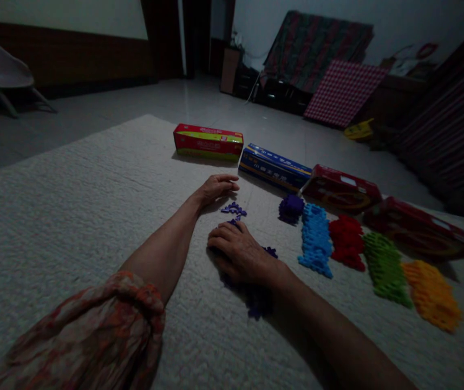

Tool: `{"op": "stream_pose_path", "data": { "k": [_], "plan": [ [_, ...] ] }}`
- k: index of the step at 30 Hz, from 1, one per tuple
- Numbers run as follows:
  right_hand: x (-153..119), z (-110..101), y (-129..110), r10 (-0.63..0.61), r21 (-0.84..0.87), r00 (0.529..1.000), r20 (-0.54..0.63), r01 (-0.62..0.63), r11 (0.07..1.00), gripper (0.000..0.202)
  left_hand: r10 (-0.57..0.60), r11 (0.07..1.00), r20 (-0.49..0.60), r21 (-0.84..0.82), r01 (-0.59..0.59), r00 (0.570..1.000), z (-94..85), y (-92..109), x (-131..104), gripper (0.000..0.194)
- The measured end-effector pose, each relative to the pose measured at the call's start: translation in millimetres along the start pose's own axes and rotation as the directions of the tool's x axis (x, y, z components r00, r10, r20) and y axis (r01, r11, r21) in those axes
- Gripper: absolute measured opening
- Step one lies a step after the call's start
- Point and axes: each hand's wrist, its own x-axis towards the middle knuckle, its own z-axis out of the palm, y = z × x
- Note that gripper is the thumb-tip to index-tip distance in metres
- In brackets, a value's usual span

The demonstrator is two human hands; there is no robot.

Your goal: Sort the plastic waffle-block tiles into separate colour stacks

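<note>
Several purple toothed pieces (258,303) lie on the pale mat, partly covered by my right hand (237,252). That hand rests palm down over them with its fingers spread a little; whether it grips any piece is hidden. Just beyond it lies a small curved group of purple pieces (234,208). My left hand (217,189) is beside this group on its far left side, fingers loosely apart and nothing visible in them. To the right of my hands sits a purple block of joined pieces (291,207), next to a light blue one (315,238).
Red (347,241), green (386,268) and orange (432,295) stacks continue the row on the mat (93,189). Behind stand a red-and-yellow box (208,142), a blue box (274,168) and two dark red boxes (341,189). A chair (2,65) is at the far left.
</note>
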Motion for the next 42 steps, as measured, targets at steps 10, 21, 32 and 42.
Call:
{"op": "stream_pose_path", "data": {
  "k": [10,21,32,42],
  "plan": [
    [-48.7,-44.1,17.1,0.142,0.098,0.98,-0.14,-0.129,0.987,0.064,0.092,0.982,0.031,0.164,-0.096,0.995,21.7,-9.7,3.3,0.029],
    [-95.3,-0.4,-3.8,0.394,0.078,0.919,0.035,-0.395,0.915,0.102,0.102,0.953,0.137,0.271,-0.136,0.985,23.3,-14.8,10.1,0.028],
    [-47.0,12.9,39.5,0.294,0.129,0.886,-0.359,-0.264,0.956,0.067,0.008,0.997,0.195,0.072,-0.022,0.981,16.5,-14.0,11.5,0.029],
    [-63.2,12.7,43.1,0.424,0.247,0.736,-0.528,-0.345,0.906,0.042,-0.031,0.999,0.152,0.011,0.03,0.988,21.9,-7.1,3.9,0.027]
  ]
}}
